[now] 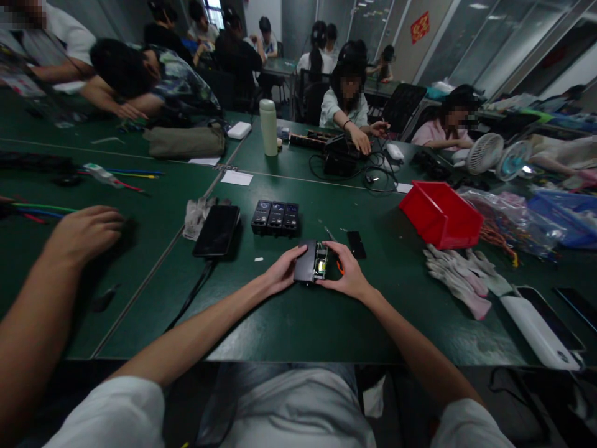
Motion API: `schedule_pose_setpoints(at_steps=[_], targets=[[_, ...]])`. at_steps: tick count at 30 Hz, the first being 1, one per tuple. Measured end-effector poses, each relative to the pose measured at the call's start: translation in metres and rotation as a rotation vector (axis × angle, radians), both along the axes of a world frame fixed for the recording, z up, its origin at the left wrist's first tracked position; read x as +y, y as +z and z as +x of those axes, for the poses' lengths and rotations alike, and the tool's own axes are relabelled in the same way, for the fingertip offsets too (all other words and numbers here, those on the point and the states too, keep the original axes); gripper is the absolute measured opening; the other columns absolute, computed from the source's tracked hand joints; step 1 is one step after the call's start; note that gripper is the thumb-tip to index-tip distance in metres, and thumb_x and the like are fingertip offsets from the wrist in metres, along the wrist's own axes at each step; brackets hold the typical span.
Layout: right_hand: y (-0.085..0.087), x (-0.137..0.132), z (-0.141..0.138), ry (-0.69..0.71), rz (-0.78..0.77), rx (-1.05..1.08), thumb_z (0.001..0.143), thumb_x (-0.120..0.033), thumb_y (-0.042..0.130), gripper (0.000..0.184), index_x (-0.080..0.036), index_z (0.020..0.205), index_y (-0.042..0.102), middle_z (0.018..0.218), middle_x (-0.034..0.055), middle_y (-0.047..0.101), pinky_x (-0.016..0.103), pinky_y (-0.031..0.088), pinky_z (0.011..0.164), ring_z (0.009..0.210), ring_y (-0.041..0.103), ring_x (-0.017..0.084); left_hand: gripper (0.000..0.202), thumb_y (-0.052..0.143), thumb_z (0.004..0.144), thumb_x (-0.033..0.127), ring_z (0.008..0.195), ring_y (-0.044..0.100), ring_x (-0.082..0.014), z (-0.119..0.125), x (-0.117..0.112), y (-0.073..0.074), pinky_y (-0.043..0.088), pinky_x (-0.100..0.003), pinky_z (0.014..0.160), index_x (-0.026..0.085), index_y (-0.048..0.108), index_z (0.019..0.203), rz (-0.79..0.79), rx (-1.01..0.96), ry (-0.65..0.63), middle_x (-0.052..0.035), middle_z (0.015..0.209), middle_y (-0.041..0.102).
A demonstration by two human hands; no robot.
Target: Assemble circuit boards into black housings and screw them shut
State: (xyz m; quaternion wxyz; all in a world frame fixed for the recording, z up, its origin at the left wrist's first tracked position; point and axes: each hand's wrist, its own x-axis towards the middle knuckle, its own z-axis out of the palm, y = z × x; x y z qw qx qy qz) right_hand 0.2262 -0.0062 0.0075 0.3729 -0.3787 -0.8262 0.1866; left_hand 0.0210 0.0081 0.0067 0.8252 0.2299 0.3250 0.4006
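My left hand [282, 269] grips the left side of a black plastic case [305, 262], its thumb on the upper edge. A circuit board [321, 261] with a yellow part shows at the case's right side. Thumb and fingers of my right hand [347, 272] close on the board's upper and lower ends. Something orange [340, 267] shows beside the right palm, partly hidden. Just beyond, a small flat black panel [356, 244] lies on the green table [280, 323]. Several black modules [275, 218] stand in a row behind my left hand.
A phone [217, 230] rests on grey gloves [194, 218] at left, a cable below it. A neighbour's arm [79, 242] reaches in from the left. To the right are a red bin [441, 214], work gloves [459, 277] and a white power bank [536, 330]. A bottle [268, 127] stands behind.
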Motion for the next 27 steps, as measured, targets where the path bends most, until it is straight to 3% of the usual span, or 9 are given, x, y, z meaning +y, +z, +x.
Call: schedule_pose_setpoints(at_steps=[8,14,27], targets=[[0.0027,-0.0020,-0.0028,0.014,0.099,0.010,0.065,-0.044,0.079,0.089,-0.027,0.140,0.034,0.136,0.0118,0.047,0.054,0.038,0.104,0.127,0.044,0.032,0.042,0.070,0.076,0.027,0.084,0.066,-0.0139,0.0030,-0.0064,0.0016,0.051,-0.022,0.073,0.017,0.060,0.116,0.154,0.106,-0.023,-0.0074,0.110,0.068],[0.0018,-0.0015,-0.0020,0.017,0.121,0.012,0.065,-0.044,0.079,0.090,-0.027,0.140,0.034,0.136,0.0116,0.048,0.053,0.038,0.104,0.126,0.045,0.031,0.050,0.075,0.071,0.024,0.087,0.064,-0.0149,0.0014,-0.0074,-0.0003,0.051,-0.024,0.076,0.017,0.058,0.117,0.185,0.142,-0.088,-0.0079,0.107,0.068],[0.0019,-0.0030,-0.0031,0.039,0.164,-0.060,0.067,-0.048,0.077,0.092,-0.027,0.143,0.029,0.138,0.0128,0.046,0.056,0.039,0.103,0.127,0.045,0.033,0.055,0.080,0.064,0.025,0.086,0.062,-0.0147,0.0026,-0.0083,-0.0021,0.046,-0.026,0.081,0.016,0.059,0.114,0.255,0.205,-0.062,-0.0059,0.102,0.067]])
